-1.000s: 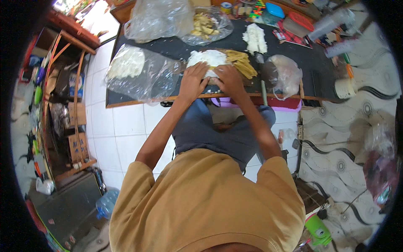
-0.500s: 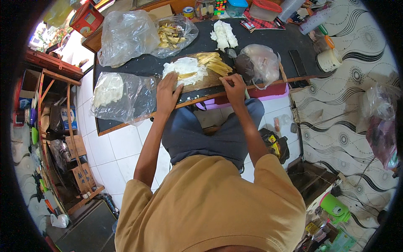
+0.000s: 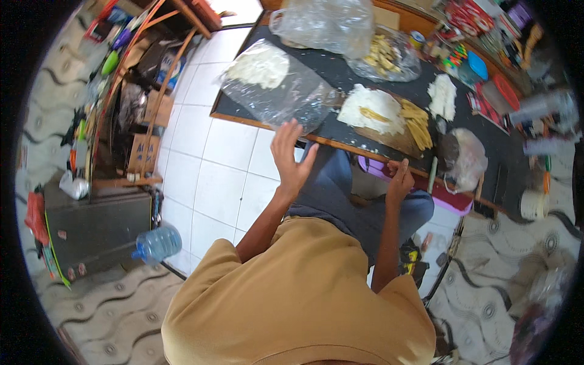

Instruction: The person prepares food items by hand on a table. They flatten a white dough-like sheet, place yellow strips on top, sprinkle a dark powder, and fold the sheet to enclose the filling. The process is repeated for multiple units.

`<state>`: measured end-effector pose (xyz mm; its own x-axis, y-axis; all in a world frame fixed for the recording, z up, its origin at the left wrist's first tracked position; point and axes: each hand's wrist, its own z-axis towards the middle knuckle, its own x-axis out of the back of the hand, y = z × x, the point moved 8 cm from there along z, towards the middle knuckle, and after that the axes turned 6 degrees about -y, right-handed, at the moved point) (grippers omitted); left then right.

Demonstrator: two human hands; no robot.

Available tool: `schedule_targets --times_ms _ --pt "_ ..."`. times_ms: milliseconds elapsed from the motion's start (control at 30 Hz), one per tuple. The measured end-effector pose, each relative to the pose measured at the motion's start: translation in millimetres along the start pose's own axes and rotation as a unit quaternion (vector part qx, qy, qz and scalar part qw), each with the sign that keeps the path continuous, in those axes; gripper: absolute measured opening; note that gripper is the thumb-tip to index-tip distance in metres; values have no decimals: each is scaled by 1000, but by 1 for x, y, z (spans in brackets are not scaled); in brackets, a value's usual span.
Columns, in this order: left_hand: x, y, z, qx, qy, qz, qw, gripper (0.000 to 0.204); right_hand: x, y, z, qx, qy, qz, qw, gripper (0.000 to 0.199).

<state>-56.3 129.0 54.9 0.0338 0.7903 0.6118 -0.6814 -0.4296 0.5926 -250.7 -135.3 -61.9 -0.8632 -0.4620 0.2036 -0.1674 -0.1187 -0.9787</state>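
Note:
My left hand [image 3: 289, 157] is off the table, open with fingers spread, beside the front edge and close to a clear plastic bag [image 3: 298, 100] with flat white sheets [image 3: 260, 66] in it. My right hand [image 3: 398, 182] is at the front edge below the wooden board [image 3: 389, 140], thumb and fingers pinched together; whatever they hold is too small to make out. On the board lies a thin white sheet [image 3: 356, 104] with a few yellow strips [image 3: 371, 114] on it. A pile of yellow strips [image 3: 417, 125] rests at the board's right end.
White rolls [image 3: 442, 97] lie farther back on the dark table. Behind the board are a bag of yellow pieces [image 3: 382, 55] and a large clear bag [image 3: 325, 24]. A knotted bag [image 3: 469, 159] and a phone [image 3: 501, 182] are at right. A water bottle [image 3: 159, 244] is at left.
My left hand has left the white sheet and drawn back to the left, off the table edge. My right hand has pulled slightly away from the board. The view has swung left.

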Motion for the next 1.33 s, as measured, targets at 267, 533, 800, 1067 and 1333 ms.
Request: schedule_targets --times_ms 267,533,800,1067,1333 --pt "12 -49 55 15 7 135 991 46 -103 -48 -31 99 -225 -17 969 37" --pt "19 -41 64 87 30 -59 994 23 -176 -144 -43 293 -312 -77 901 28" --pt "7 -6 31 99 -38 -111 988 31 -269 -129 7 317 -373 -95 867 39" --pt "2 5 23 129 -78 -179 972 29 -354 -119 30 322 -370 -264 831 50" --pt "10 -7 25 132 -74 -205 967 29 -372 -105 5 186 -436 -341 812 56"
